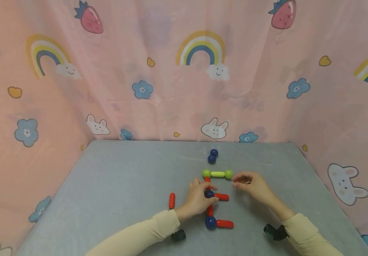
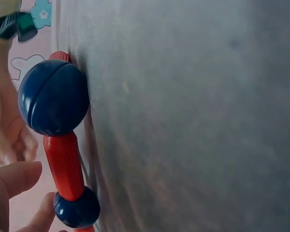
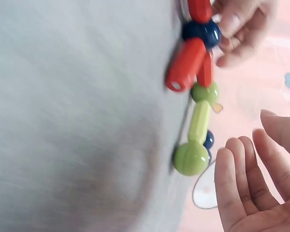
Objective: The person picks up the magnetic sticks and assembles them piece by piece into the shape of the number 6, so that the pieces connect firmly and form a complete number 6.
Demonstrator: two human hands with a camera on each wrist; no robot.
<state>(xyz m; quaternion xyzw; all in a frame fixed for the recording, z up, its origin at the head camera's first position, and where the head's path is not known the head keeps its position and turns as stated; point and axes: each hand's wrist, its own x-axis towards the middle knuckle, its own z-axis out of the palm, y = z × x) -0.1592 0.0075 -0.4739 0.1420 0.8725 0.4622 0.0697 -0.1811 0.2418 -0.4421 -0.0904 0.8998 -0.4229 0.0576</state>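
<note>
A chain of toy sticks and balls lies on the table. At its far end a light green stick (image 1: 217, 174) joins one green ball (image 1: 206, 173) to another green ball (image 3: 191, 158). My left hand (image 1: 199, 197) holds the middle blue ball (image 1: 209, 194) with its fingers and thumb about it. A red stick (image 1: 222, 197) points right from that ball. Another red stick (image 2: 64, 164) links it to the nearer blue ball (image 2: 53, 97), which bears its own red stick (image 1: 225, 224). My right hand (image 1: 253, 185), fingers loosely bent and holding nothing, hovers just right of the end green ball.
Two loose blue balls (image 1: 213, 156) sit farther back on the grey table (image 1: 123, 170). A loose red stick (image 1: 172, 201) lies left of my left hand. Dark wrist devices (image 1: 275, 232) are near both sleeves. A pink patterned curtain (image 1: 171, 106) surrounds the table's back and sides.
</note>
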